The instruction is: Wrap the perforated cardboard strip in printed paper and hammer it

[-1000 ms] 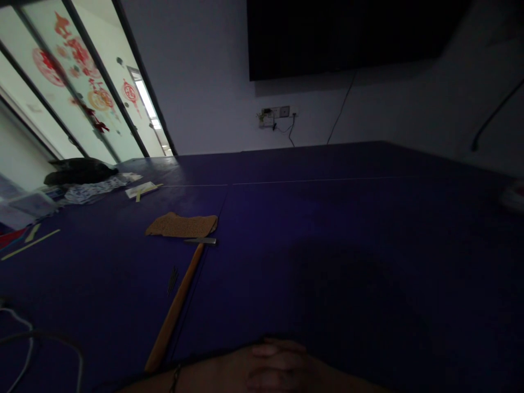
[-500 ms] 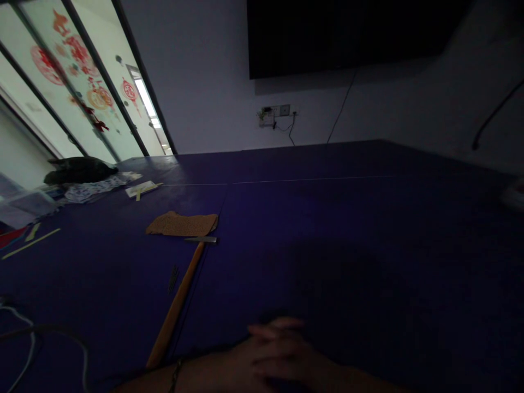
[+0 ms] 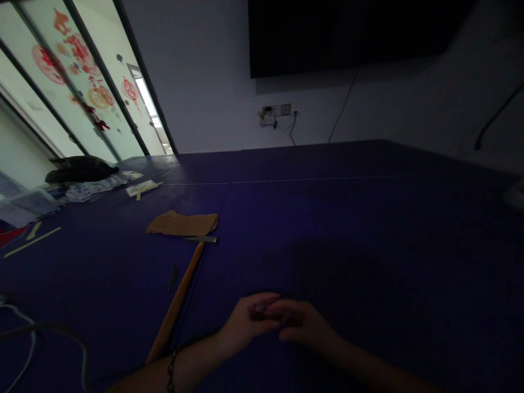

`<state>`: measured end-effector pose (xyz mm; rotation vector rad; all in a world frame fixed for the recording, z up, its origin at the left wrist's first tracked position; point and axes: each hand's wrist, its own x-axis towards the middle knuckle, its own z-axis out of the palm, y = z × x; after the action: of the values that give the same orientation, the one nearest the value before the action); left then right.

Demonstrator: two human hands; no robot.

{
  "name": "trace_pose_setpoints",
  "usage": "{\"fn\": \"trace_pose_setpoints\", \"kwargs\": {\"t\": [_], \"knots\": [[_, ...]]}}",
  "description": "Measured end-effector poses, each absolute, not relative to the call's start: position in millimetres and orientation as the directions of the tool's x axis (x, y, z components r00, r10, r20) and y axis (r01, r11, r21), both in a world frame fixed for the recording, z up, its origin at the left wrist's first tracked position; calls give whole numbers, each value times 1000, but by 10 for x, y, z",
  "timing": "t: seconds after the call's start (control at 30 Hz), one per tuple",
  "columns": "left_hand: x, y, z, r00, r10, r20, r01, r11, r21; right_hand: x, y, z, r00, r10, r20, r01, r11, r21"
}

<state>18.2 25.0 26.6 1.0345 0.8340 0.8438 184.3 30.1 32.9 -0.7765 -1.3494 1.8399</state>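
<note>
In the low middle of the head view, my left hand [image 3: 242, 321] and my right hand [image 3: 310, 323] meet at their fingertips above the purple surface [image 3: 327, 218]. The fingers of both are loosely curved, thumbs apart from them, and I see nothing held. Dim light hides the gap between the palms. Left of my hands lies a hammer [image 3: 180, 297] with a wooden handle and a thin metal head; my left forearm, wearing a bracelet [image 3: 171, 371], passes over its handle end. Several thin dark nail-like pieces [image 3: 173, 277] lie beside the handle. A brown textured piece [image 3: 184, 224] rests beyond the hammer head.
Cables [image 3: 61, 330] curl at the lower left. Yellow strips [image 3: 33, 243], a clear plastic box [image 3: 30, 207], a black bag [image 3: 84, 170] and a white packet [image 3: 141, 188] lie farther left. On the back wall are a dark screen [image 3: 347, 33] and sockets [image 3: 282, 111].
My hands were clasped with fingers interlaced; they have drawn partly apart and moved up and forward, only the fingertips meeting. The hammer and other objects stay put.
</note>
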Motion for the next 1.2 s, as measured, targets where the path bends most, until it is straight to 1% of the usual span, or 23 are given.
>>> {"fn": "trace_pose_setpoints", "kwargs": {"t": [0.13,0.4,0.63,0.77,1.07,1.2], "knots": [[193,230,294,433,886,-164,-170,259,951,1831,264,309,-549,834,-57,-187,-189,-964],[218,202,364,485,870,-86,-38,119,992,1822,259,313,-553,831,-54,-146,-161,-976],[209,210,402,507,857,-88,-12,110,994,1825,253,296,-551,834,-42,-106,-120,-987],[221,211,396,534,843,-64,-17,87,996,1832,250,307,-552,832,-50,-99,-125,-987],[243,220,416,519,852,-64,31,57,998,1820,240,337,-545,836,-54,-80,-117,-990],[239,216,421,510,859,-46,59,19,998,1808,228,329,-531,847,-35,-120,-116,-986]]}}
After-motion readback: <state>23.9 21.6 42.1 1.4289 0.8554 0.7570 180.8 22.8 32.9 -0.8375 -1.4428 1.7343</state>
